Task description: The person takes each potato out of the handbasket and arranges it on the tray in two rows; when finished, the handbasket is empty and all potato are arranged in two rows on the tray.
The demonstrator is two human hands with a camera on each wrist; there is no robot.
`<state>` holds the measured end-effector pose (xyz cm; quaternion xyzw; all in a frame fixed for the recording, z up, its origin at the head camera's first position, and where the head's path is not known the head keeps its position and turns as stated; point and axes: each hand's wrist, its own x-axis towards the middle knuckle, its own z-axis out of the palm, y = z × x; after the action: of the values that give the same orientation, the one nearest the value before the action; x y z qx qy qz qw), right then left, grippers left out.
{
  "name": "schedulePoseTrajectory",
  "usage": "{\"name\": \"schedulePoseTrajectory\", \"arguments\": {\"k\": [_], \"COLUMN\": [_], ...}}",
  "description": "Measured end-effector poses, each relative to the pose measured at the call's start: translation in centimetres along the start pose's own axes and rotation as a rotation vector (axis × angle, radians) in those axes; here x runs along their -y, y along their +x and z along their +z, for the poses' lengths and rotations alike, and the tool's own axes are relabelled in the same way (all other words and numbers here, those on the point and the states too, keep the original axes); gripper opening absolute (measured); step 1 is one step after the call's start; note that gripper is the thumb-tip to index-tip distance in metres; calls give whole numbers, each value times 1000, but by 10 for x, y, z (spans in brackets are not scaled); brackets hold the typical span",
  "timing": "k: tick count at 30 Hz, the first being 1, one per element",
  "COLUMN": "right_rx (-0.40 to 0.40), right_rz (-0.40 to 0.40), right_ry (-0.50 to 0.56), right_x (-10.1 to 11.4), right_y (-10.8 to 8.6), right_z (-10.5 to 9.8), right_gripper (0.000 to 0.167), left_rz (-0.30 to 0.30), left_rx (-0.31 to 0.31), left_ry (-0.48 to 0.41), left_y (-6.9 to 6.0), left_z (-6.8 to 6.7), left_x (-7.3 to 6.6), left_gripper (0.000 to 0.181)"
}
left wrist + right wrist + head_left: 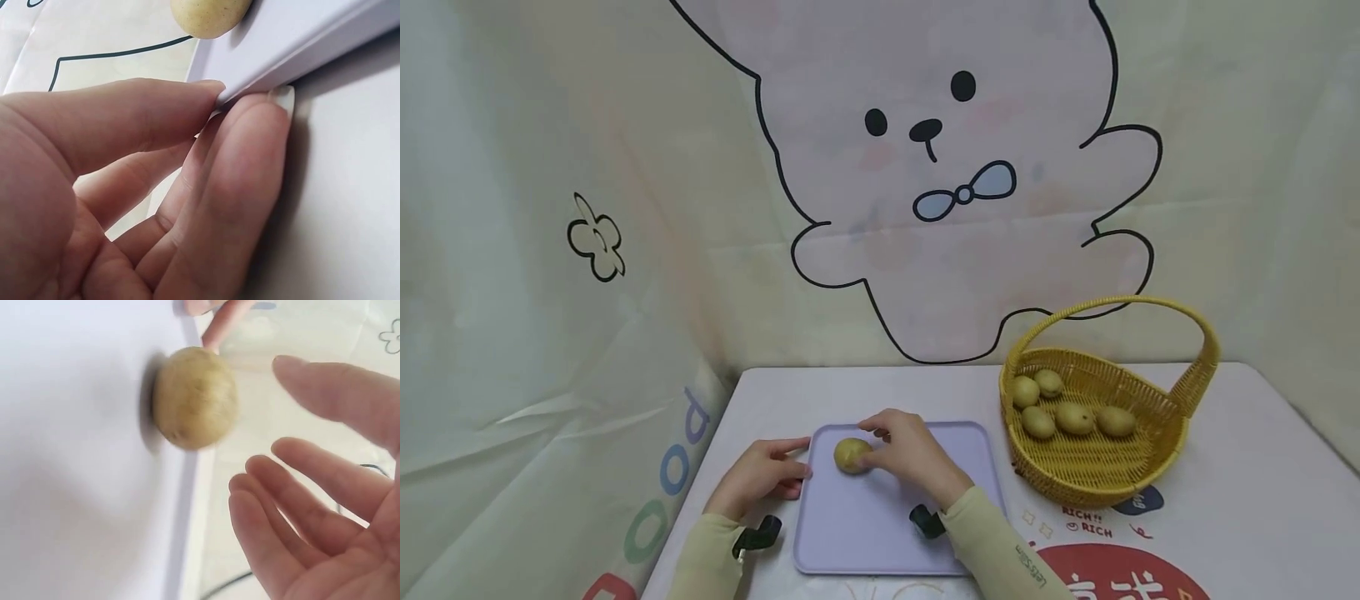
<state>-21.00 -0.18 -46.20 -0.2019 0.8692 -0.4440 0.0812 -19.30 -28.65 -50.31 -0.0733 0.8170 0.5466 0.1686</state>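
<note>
A lavender tray (895,533) lies on the table with one potato (852,456) near its upper left. My left hand (760,475) is at the tray's left edge; the left wrist view shows the thumb and a finger of that hand (144,187) pinching the tray rim (281,69). Over the tray, my right hand (913,454) is beside the potato. In the right wrist view its fingers are spread and loosely bent, with a gap between this hand (325,487) and the potato (195,399), and nothing is held.
To the right of the tray stands a yellow woven basket (1093,475) with a tall handle, holding several potatoes (1075,418). The white table (1240,467) bears red printed lettering. Behind it hangs a cloth (737,308) with a cartoon animal drawn on it.
</note>
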Motion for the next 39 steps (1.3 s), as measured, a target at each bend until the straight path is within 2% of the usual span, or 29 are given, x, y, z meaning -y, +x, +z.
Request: {"name": "schedulePoseTrajectory", "arguments": {"k": [3, 6, 13, 18, 22, 26, 30, 36, 39], "right_rx": [-3, -16, -90, -122, -123, -81, -21, 51, 76], "right_rz": [-20, -32, -55, 9, 94, 177, 235, 333, 367], "right_ry": [-19, -82, -254, -304, -330, -359, -344, -294, -307], "right_x": [0, -4, -21, -41, -60, -82, -100, -114, -120], "right_y": [-20, -44, -101, -121, -122, -111, -98, -84, -78], "right_z": [-19, -45, -124, -184, -224, -247, -255, -258, -258], "right_gripper": [48, 49, 44, 42, 47, 52, 52, 55, 57], "left_rz": [6, 4, 15, 26, 13, -10, -12, 1, 6], "left_rx": [9, 12, 26, 31, 38, 24, 15, 34, 45], "left_ry": [-4, -1, 4, 1, -11, -7, -5, -10, -12], "left_y": [1, 2, -1, 0, 1, 2, 4, 4, 5], "left_z": [1, 1, -4, -5, -3, -1, -2, -4, -4], "left_x": [2, 3, 3, 2, 3, 5, 7, 8, 9], "left_gripper": [65, 65, 68, 68, 69, 69, 68, 69, 70]}}
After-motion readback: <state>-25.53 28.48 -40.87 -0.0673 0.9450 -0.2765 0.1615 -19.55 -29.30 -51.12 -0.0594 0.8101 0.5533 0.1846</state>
